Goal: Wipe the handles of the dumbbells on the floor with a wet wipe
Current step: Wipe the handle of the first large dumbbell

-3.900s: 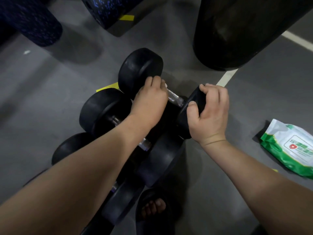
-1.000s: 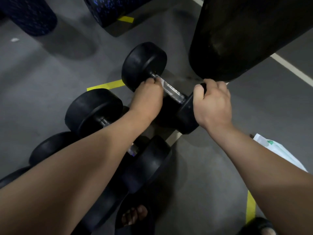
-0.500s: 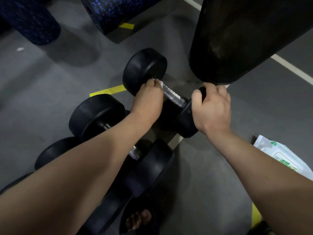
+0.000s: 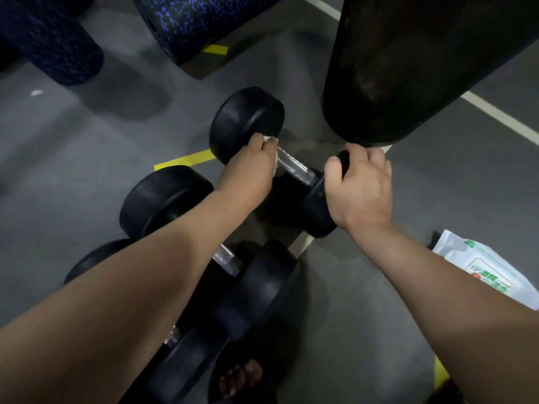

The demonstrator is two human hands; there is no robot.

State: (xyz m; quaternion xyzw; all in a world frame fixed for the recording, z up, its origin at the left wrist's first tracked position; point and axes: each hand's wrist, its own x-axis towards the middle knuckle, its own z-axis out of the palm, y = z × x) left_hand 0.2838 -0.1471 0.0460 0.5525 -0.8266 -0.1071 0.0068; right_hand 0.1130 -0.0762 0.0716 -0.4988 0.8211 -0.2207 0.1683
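Three black dumbbells lie side by side on the grey floor. The farthest dumbbell [image 4: 248, 118] has a shiny knurled handle [image 4: 294, 167]. My left hand [image 4: 250, 170] grips the left end of that handle with a white wet wipe [image 4: 272, 154] wrapped under its fingers. My right hand [image 4: 358, 185] holds the right head [image 4: 316, 211] of the same dumbbell, fingers curled over its top. The second dumbbell [image 4: 163, 199] and the third dumbbell [image 4: 96, 258] lie nearer to me, partly hidden by my left forearm.
A big black punching bag [image 4: 408, 59] hangs just beyond my right hand. Blue-speckled foam rollers [image 4: 186, 21] lie at the back. A green-and-white wipe pack [image 4: 490, 272] rests on the floor at right. My sandalled foot [image 4: 242, 377] is at the bottom.
My left hand with the wipe slid left along the handle, from its middle to the end by the left head, baring more metal. My right hand kept hold of the right head.
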